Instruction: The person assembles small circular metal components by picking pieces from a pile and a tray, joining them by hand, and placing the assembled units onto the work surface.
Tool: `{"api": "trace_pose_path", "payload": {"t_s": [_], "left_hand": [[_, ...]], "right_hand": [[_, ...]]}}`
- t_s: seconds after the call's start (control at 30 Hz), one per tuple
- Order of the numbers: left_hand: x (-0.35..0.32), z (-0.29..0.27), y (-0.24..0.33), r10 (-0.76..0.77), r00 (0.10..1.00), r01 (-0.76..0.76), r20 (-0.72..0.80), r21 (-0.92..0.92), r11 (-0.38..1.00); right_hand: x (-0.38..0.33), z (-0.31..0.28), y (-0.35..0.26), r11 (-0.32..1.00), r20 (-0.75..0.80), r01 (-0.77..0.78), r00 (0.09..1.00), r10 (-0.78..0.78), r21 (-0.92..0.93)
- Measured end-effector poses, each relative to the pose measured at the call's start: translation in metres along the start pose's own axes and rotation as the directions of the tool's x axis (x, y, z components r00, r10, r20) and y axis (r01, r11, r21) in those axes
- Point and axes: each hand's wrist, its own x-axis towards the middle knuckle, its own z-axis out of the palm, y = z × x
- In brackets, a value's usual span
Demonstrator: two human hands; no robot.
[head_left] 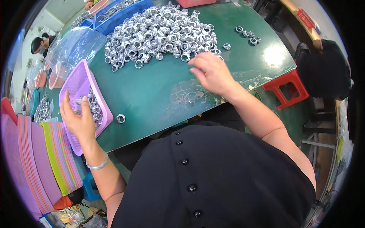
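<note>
A large heap of silvery metal rings (156,36) covers the far middle of the green table (133,98). My right hand (211,74) is at the heap's near right edge, thumb and fingers apart, with no ring visible in it. My left hand (79,119) is over a purple plastic basket (102,100) at the table's left edge, fingers spread. Rings (95,108) lie inside the basket; a blurred one shows between my left thumb and fingers, and I cannot tell whether it touches them. A single ring (121,118) lies on the table just right of the basket.
Several loose rings (251,34) lie at the far right. A blue crate (118,17) and clear plastic bag (74,49) are at the back left. Stacked colourful baskets (42,159) stand at my left, a red stool (287,89) at right. Another person (41,45) is far left.
</note>
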Motion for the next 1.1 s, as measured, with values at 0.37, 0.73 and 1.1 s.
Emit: {"api": "trace_pose_path", "payload": {"t_s": [0.37,0.73,1.1], "left_hand": [[-0.037,0.125,0.127,0.327,0.702,-0.068,0.632,-0.397,0.915],[-0.038,0.174,0.149,0.288,0.785,-0.074,0.549,-0.378,0.923],[-0.047,0.105,0.14,0.18,0.594,0.783,0.784,-0.614,0.095]], "right_hand": [[0.011,0.004,0.015,0.912,0.159,0.068,0.987,-0.003,-0.405],[-0.007,-0.016,0.026,0.745,0.142,-0.278,0.96,0.242,0.607],[-0.012,0.001,0.005,0.406,0.193,-0.288,0.946,0.259,0.867]]}}
